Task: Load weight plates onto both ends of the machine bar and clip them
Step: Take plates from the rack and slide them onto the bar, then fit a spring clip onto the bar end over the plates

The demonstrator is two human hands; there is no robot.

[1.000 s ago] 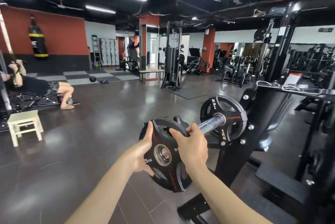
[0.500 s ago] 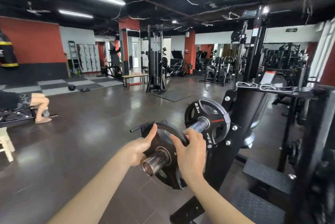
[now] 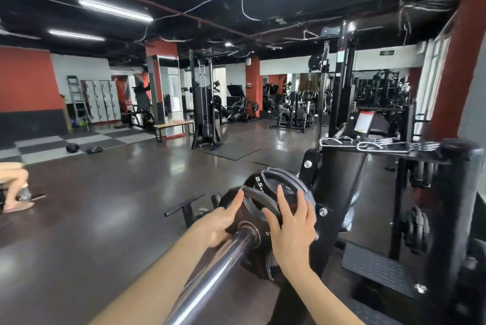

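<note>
Black 5 kg plate (image 3: pixel 252 222) threaded on bar (image 3: pixel 210 272), just short of 2.5 kg plate (image 3: pixel 276 182). Left hand (image 3: pixel 221 222) and right hand (image 3: pixel 292 230) flat on its face, fingers straight, gripping nothing. Best pushed evenly on both sides, square to bar, until flush; clips (image 3: pixel 378 143) on machine top for after.

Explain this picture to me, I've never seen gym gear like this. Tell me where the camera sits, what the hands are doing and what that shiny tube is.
The camera sits on the person's head and looks down at their own arms. The shiny tube is the end of the machine's bar, pointing toward the camera. A black weight plate is threaded on it. The left hand and the right hand rest on its face with fairly straight fingers, apparently pushing it toward a smaller plate marked 2.5 kg, already on the bar beside the black machine frame. Metal spring clips lie on a shelf behind. No clip is on the bar yet.
</note>
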